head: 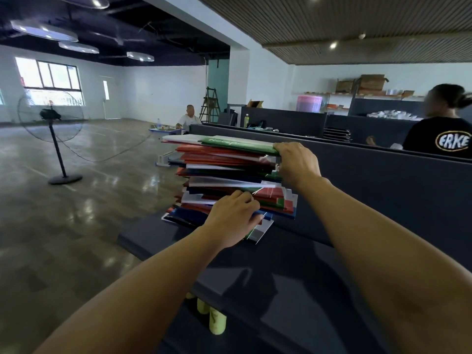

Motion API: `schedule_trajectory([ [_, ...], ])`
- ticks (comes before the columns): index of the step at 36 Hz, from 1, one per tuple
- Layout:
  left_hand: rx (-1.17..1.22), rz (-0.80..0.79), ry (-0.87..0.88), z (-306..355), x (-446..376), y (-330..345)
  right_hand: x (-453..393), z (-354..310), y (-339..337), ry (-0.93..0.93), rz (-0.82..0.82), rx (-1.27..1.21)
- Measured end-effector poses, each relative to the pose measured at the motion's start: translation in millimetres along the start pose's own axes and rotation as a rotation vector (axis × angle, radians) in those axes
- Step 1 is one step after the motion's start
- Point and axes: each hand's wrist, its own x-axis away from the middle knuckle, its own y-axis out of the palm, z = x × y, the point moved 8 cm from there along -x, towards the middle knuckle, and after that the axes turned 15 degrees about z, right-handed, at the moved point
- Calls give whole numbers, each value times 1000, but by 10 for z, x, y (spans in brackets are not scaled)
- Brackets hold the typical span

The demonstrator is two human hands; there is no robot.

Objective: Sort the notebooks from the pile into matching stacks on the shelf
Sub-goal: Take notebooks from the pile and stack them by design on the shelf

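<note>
One tall pile on the shelf: right grip holds the top green notebook; left grip clasps lower notebooks.

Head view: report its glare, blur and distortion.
Head view: wide-angle bending curves the ceiling lines and stretches both forearms; ceiling lights and window glare off the glossy floor; the fan is smeared by motion; the notebook pile edges break into blocky artefacts near the right hand and left hand.
</note>
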Motion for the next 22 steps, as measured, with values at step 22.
schedule_trajectory([
  [22, 263, -19, 247, 1149, 125, 54, 1141, 413, -1278, -18, 419, 108],
])
